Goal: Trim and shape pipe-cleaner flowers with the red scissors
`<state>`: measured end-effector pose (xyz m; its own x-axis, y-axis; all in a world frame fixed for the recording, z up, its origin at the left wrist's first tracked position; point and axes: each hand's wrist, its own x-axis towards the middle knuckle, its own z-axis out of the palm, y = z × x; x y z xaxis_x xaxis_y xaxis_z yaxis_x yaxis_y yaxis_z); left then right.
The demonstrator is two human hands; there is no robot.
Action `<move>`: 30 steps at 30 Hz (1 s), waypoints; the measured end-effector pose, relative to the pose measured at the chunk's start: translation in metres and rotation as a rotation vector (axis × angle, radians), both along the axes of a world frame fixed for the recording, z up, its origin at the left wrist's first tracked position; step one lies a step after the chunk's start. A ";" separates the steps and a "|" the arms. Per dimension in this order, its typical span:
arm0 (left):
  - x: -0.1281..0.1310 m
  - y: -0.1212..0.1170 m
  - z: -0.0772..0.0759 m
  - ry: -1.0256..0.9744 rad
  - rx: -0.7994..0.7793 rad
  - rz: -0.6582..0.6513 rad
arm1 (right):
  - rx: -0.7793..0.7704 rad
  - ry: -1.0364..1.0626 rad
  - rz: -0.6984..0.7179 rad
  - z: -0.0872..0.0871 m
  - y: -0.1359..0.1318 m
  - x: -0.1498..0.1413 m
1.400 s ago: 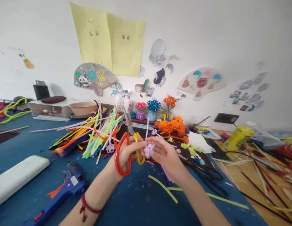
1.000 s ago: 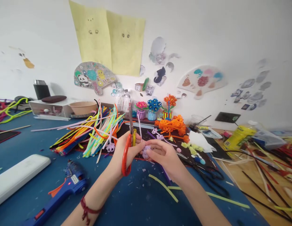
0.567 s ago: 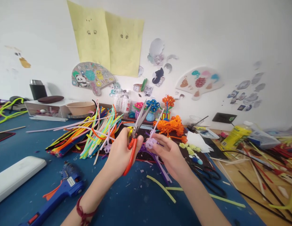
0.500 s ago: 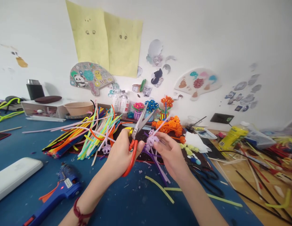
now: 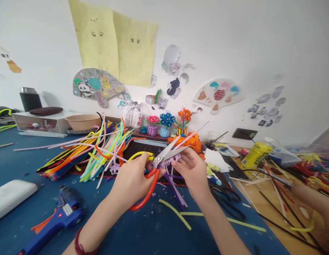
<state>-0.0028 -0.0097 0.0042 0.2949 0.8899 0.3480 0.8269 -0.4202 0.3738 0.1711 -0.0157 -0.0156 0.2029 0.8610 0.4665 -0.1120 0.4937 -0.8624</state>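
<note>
My left hand (image 5: 136,176) is closed round a pair of scissors (image 5: 149,193) with red and yellow handles. The blades are spread and point to the upper right, close to my right hand's fingertips. My right hand (image 5: 192,170) pinches a light purple pipe-cleaner flower (image 5: 168,164), partly hidden behind the blades. A long lilac stem (image 5: 195,133) sticks up from it, passing by the blades; whether they touch it I cannot tell. Purple pipe cleaners (image 5: 177,191) hang below. Another lilac flower (image 5: 114,168) lies left of my left hand.
Bundled coloured pipe cleaners (image 5: 92,156) lie at left, a blue glue gun (image 5: 64,212) nearer me. Small potted pipe-cleaner flowers (image 5: 167,124) stand at the back. Black scissors (image 5: 228,202) lie right of my forearm. At far right another person's hand (image 5: 302,191) reaches in.
The scissors have swung down and right, their opened blades now in front of the lilac flower. The view has turned slightly right. Another person's hand has come in at the right.
</note>
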 end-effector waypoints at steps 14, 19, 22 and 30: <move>-0.002 -0.001 0.002 0.085 -0.030 0.006 | 0.051 -0.220 -0.106 -0.004 0.000 0.003; -0.002 -0.003 0.004 0.099 -0.042 0.001 | 0.052 -0.247 -0.132 -0.005 0.000 0.003; -0.001 -0.003 0.005 0.099 -0.043 0.004 | 0.049 -0.249 -0.142 -0.005 -0.001 0.002; -0.003 -0.001 0.004 0.110 -0.043 -0.029 | 0.056 -0.252 -0.172 -0.002 -0.003 0.002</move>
